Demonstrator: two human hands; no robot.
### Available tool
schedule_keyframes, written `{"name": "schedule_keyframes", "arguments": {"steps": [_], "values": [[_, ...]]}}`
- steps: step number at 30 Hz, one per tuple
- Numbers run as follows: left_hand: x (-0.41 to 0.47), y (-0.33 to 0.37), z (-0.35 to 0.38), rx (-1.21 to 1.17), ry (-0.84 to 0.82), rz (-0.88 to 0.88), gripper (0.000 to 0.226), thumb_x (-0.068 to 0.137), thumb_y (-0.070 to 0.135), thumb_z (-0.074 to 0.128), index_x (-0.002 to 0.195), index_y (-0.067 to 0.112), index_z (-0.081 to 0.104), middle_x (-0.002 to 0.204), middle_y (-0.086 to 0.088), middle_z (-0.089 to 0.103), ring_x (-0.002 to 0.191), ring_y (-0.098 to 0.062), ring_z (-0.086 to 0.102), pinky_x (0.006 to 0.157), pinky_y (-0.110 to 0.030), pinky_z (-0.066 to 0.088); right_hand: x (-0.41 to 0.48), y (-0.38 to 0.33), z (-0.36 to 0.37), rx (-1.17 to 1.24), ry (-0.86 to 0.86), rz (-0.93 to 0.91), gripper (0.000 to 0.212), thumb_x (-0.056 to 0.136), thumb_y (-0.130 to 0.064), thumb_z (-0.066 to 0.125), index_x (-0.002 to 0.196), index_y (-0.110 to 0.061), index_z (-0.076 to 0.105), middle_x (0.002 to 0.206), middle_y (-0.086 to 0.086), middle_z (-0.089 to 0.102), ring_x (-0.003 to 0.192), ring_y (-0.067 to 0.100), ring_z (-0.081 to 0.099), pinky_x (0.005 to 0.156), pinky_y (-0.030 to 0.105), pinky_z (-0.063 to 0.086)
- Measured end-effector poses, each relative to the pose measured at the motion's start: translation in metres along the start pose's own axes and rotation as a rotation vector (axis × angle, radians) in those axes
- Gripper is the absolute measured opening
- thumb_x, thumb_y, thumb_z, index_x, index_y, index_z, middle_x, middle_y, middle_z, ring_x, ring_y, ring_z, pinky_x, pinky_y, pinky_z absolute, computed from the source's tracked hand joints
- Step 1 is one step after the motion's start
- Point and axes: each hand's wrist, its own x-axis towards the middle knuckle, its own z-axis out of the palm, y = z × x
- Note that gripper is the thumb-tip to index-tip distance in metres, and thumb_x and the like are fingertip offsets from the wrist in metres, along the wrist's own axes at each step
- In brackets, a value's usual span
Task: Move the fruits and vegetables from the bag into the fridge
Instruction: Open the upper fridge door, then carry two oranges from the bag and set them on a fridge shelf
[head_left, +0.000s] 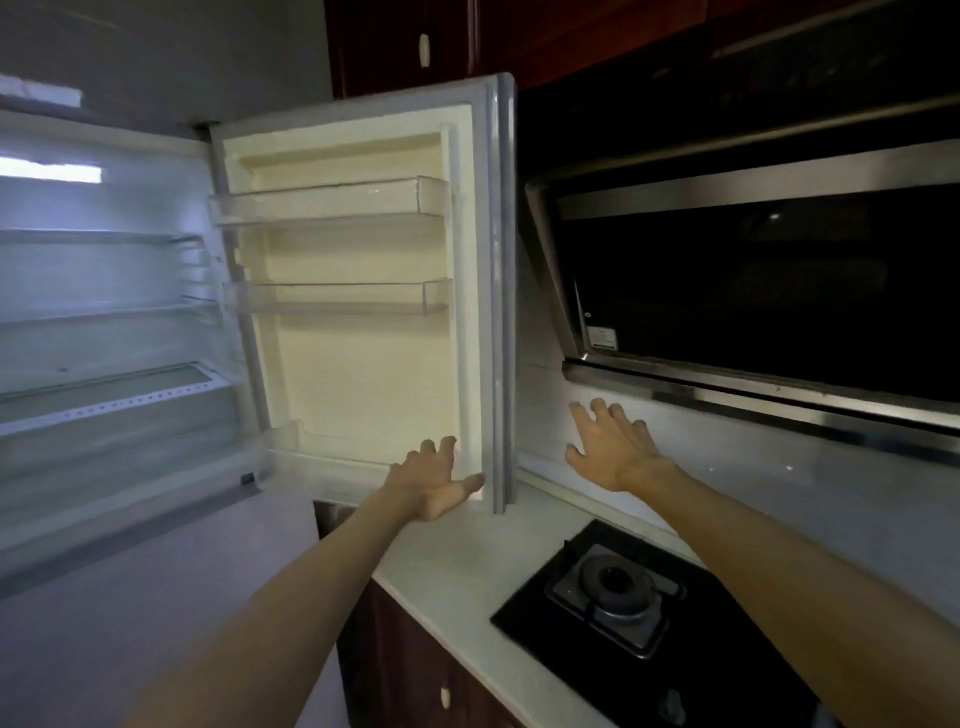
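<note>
- Fridge (104, 322) is standing open across the left half of the frame, its lit inside showing glass shelves stacked one above another.
- Fridge door (363, 364) is hanging swung wide at the centre of the frame, its cream inner face turned toward the camera, with an upper door rack (332, 200) and a lower door rack (343, 296) of clear plastic.
- Left hand (434, 480) is reaching up from the lower centre to the bottom edge of the door, fingers spread and loosely bent, thumb touching the door's lower right corner; it is not gripping anything.
- Right hand (615, 449) is hovering right of centre, just right of the door's edge, fingers splayed apart in front of the pale wall, clasping nothing.
- White counter (457, 566) is running below both hands, with a black stove (615, 587) set into it at the lower right.
- Range hood (753, 291) is filling the right side, slanting out over the stove.
- Dark red cabinets (415, 41) are showing along the top.
</note>
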Motion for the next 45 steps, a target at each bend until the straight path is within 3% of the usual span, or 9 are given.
{"name": "schedule_keyframes", "arguments": {"steps": [15,28,45], "values": [[-0.045,0.129,0.034,0.126,-0.031,0.368,0.074,0.088,0.062,0.04,0.145,0.017,0.024,0.142,-0.016,0.038,0.127,-0.035,0.041,0.1,-0.049,0.038,-0.165,0.104,-0.018,-0.133,-0.032,0.303,0.071,0.092,-0.057,0.04,0.147,-0.018,0.015,0.15,0.013,0.024,0.133,0.034,0.032,0.1,0.052,0.04],[-0.103,0.321,0.071,0.12,-0.028,0.671,0.076,0.09,0.059,0.041,0.147,0.016,0.019,0.143,-0.018,0.035,0.127,-0.035,0.04,0.103,-0.05,0.037,-0.343,0.243,-0.047,-0.173,-0.068,0.579,0.075,0.089,-0.062,0.043,0.145,-0.019,0.018,0.141,0.013,0.035,0.124,0.034,0.04,0.093,0.051,0.044],[-0.246,0.575,0.133,0.025,-0.115,1.054,0.08,0.087,0.062,0.042,0.147,0.016,0.014,0.143,-0.018,0.034,0.125,-0.036,0.04,0.101,-0.05,0.037,-0.626,0.377,-0.106,-0.219,-0.122,0.998,0.082,0.088,-0.06,0.046,0.15,-0.021,0.009,0.145,0.013,0.031,0.131,0.035,0.034,0.098,0.052,0.042]]}}
